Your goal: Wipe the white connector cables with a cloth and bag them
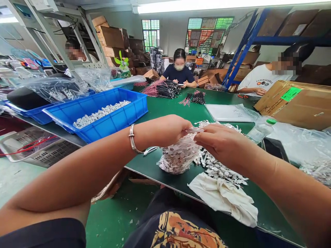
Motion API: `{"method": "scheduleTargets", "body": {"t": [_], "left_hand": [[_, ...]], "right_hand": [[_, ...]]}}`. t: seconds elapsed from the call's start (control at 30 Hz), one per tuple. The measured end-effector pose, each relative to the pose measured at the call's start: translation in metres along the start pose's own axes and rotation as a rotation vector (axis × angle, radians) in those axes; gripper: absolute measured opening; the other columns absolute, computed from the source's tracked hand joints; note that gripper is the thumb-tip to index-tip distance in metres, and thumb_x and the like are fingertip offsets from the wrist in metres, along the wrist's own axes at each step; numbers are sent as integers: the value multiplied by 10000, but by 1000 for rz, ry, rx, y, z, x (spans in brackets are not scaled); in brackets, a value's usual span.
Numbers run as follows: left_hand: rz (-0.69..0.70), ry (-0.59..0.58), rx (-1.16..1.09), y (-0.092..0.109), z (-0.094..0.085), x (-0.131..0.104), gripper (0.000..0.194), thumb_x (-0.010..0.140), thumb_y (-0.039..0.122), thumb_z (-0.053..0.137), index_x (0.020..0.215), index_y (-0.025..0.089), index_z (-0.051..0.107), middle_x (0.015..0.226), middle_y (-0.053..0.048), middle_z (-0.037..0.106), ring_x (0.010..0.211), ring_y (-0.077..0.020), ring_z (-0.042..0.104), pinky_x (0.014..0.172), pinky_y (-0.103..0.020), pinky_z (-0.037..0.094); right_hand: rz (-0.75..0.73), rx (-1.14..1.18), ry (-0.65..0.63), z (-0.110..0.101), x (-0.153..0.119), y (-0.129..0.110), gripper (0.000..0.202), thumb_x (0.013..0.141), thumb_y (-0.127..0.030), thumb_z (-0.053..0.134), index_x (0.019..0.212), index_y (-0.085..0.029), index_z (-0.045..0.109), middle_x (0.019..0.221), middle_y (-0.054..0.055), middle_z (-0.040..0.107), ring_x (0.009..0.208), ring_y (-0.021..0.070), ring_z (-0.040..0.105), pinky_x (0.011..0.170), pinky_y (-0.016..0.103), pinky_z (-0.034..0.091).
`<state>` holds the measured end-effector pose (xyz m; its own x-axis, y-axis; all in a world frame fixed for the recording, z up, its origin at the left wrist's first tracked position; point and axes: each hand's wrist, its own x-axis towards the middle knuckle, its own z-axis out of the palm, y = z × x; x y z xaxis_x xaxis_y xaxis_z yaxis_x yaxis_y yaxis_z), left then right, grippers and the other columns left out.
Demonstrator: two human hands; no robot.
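Note:
A clear plastic bag (177, 160) full of small white parts stands at the table's front edge. My left hand (172, 130) is closed above it, pinching the gathered plastic at the bag's top. From the other side my right hand (219, 139) reaches in, fingertips pressed together on the same narrow strip of plastic. The fingers partly hide the bag's mouth. A heap of loose white parts (223, 172) spreads under and behind my right hand. In front of the heap lies a crumpled cream cloth (227, 199).
A blue bin (116, 120) of white parts sits left. Black and pink wire bundles (165, 89) lie farther back. A flat white packet (229, 113), a green-capped bottle (262, 129) and a cardboard box (297, 103) are on the right. Several people sit around the table.

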<state>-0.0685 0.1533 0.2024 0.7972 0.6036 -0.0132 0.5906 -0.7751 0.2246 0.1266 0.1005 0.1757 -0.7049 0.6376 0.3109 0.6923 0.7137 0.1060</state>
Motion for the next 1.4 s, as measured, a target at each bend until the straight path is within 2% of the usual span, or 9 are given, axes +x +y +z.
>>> {"method": "scheduleTargets", "body": {"t": [0.1,0.27,0.37,0.6,0.87,1.07,1.2,1.3,1.4], "left_hand": [[-9,-58,70,5,-3,0,213,815,170,460,924,223,635,813,10,662,678,-118,541,594,-213,340],[3,-162,366,16,-4,4,192,778,102,477,828,147,657,764,-43,664,613,-131,502,530,-247,291],[1,-184,360,19,-10,6,192,801,145,485,841,129,672,771,-64,665,630,-136,505,551,-250,304],[9,-108,-3,10,-20,16,263,811,305,490,916,189,702,727,7,658,605,-94,495,591,-214,332],[-29,35,369,23,0,33,170,672,154,546,718,134,708,649,-62,639,536,-127,498,511,-258,280],[76,37,280,19,-9,25,203,736,164,510,737,187,711,616,-11,629,532,-102,469,499,-238,277],[154,-32,328,13,3,29,181,728,149,527,745,173,706,663,-22,651,546,-100,490,491,-237,272],[154,-14,328,15,8,32,183,741,176,525,748,167,708,679,-36,660,561,-111,517,499,-240,285],[175,49,218,18,-4,23,216,759,145,503,788,188,713,691,-7,671,587,-101,529,534,-228,324]], "right_hand": [[-2,9,3,0,1,0,201,818,-42,455,858,-180,595,762,33,596,753,175,516,664,282,368],[-16,16,13,-2,3,-1,209,800,-22,468,844,-173,606,813,43,618,790,178,532,705,285,379],[-14,28,24,-3,2,-1,216,806,-25,463,860,-173,611,826,44,626,793,176,536,700,283,381],[0,31,30,-5,-2,-1,219,820,-47,462,890,-171,628,826,49,638,782,177,546,663,280,368],[-26,69,60,-4,1,-4,223,810,-36,465,903,-157,628,840,39,635,763,178,528,660,286,358],[-31,52,76,-1,-1,-2,203,813,-52,469,882,-152,632,839,52,635,762,187,531,659,298,367],[-31,83,80,-1,-1,-4,205,810,-40,455,783,-164,616,868,59,640,794,188,546,680,298,388],[-29,92,86,0,-2,-4,212,802,-24,452,775,-171,602,891,61,639,832,191,554,703,299,403],[-33,71,102,2,-5,-2,207,797,-21,473,847,-170,607,911,66,637,856,201,555,720,310,413]]}}
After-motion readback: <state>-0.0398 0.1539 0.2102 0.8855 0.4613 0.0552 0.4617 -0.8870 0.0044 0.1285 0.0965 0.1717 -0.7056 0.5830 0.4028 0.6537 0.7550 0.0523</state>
